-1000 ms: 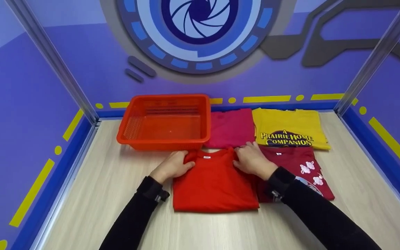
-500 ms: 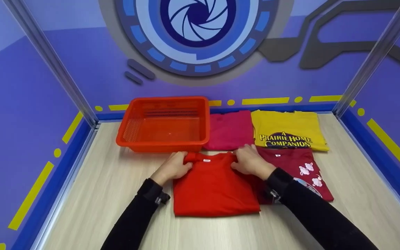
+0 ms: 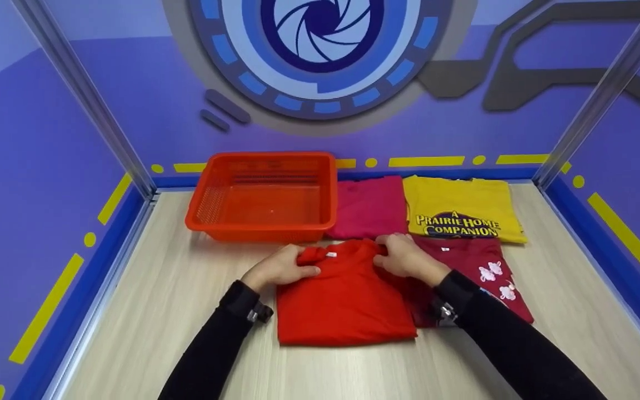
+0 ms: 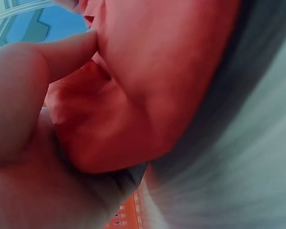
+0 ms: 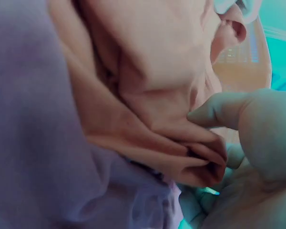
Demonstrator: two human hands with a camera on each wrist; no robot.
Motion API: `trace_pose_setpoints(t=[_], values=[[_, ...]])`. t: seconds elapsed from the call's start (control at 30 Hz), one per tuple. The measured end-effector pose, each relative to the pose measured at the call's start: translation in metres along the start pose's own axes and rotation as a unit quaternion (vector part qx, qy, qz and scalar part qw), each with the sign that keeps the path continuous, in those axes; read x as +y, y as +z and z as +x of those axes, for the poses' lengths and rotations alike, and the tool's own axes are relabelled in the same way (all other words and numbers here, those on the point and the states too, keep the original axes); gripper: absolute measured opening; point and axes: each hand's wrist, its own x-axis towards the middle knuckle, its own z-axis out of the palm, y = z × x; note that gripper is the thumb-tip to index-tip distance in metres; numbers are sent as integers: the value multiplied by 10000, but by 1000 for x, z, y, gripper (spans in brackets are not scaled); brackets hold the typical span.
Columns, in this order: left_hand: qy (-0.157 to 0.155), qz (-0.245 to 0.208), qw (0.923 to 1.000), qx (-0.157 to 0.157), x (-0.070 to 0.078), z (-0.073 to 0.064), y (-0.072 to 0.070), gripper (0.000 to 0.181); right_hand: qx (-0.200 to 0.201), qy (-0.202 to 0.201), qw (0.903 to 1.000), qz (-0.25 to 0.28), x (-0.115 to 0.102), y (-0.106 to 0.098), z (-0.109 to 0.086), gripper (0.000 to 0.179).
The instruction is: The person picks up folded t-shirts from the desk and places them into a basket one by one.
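Observation:
A red folded T-shirt (image 3: 345, 311) lies at the middle of the table, its collar and small white label toward the back. My left hand (image 3: 281, 268) pinches its left shoulder; in the left wrist view the thumb (image 4: 69, 57) lies over the red cloth and the fingers go beneath the folded edge. At the opposite shoulder, my right hand (image 3: 406, 258) grips the fabric. The right wrist view has that thumb (image 5: 219, 109) pressing on the bunched cloth (image 5: 157, 81), with fingers partly hidden below it. The collar is slightly rumpled between the hands.
An orange plastic basket (image 3: 261, 226) stands behind the shirt at left. Beside it lie a folded pink garment (image 3: 370, 205) and a yellow printed T-shirt (image 3: 459, 194). A dark red T-shirt (image 3: 470, 255) with white flower-like prints lies under my right forearm. Purple walls enclose the table.
The red T-shirt has shifted slightly toward me. My left thumb has moved a little to the right over the cloth, and the collar has bunched up. Both hands stay at the shoulders.

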Motion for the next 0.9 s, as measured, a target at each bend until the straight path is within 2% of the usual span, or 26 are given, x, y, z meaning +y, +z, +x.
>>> trace_pose_setpoints(t=[0.1,0.23,0.4,0.5,0.57,0.7,0.77,0.9], values=[[29,76,9999,74,2,2,3,24,38,-179,9994,294,4,-2,-2,11],[93,50,9997,216,2,6,5,21,-70,-233,9979,595,7,-7,-2,16],[334,-311,9981,412,1,6,2,23,-78,-234,9959,865,10,-15,-5,21],[474,-643,9955,501,-1,3,-3,26,-42,-313,9927,1166,11,-22,-7,24],[585,-793,9936,558,0,0,-6,30,-62,-325,9897,1390,10,-28,-9,34],[934,-957,9890,637,3,-8,-17,40,-202,-116,9849,1716,3,-41,-14,45],[1051,-1065,9864,681,7,-13,-23,42,-223,-33,9840,1770,-1,-47,-18,41],[1044,-1305,9836,678,16,-24,-39,26,-131,-184,9824,1853,-10,-62,-25,24]])
